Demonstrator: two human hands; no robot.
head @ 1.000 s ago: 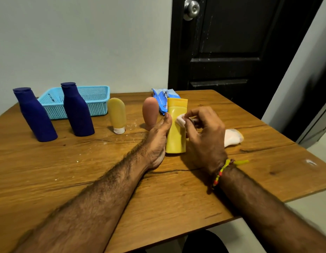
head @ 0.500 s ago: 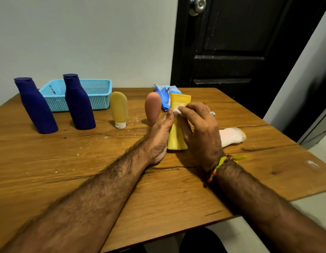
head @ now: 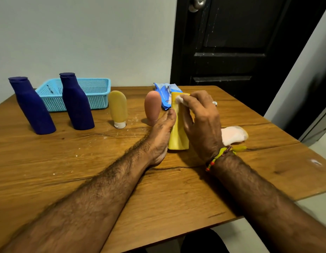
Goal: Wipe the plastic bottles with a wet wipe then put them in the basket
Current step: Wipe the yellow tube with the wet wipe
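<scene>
Wipe (head: 179, 99) has climbed since a second ago: back then the right hand (head: 202, 123) had it against the upper side of the yellow bottle (head: 178, 132), and now it's bunched right at the cap edge, pinched under the right fingertips (head: 186, 99). The rest of those fingers curl down over the bottle's right side. So the stroke looks like it went from body up to the top, and my guess is this bottle is close to done, though I can't see the far side to say it got covered.

The left hand (head: 161, 136) hasn't really moved. Its fingers (head: 170, 115) lie straight and pressed together, flat against the bottle's left side, bracing it upright on the table (head: 85, 170). Whether the thumb wraps round the front I can't tell.

Relative to the fingers: the pink tube (head: 152, 107) stands just left of the left fingertips, the pale yellow tube (head: 118, 108) further left, then the two dark blue bottles (head: 76, 103) well off that way. The blue basket (head: 96, 95) sits behind those, far from both hands, and holds no bottle as far as I can see. The wipe pack (head: 164, 95) is right behind the right fingertips, and a pale tube (head: 233, 135) lies flat just beyond the right wrist.

Meaning: first bottle is still in the wiping stage, nothing is binned yet, and five more are waiting.
</scene>
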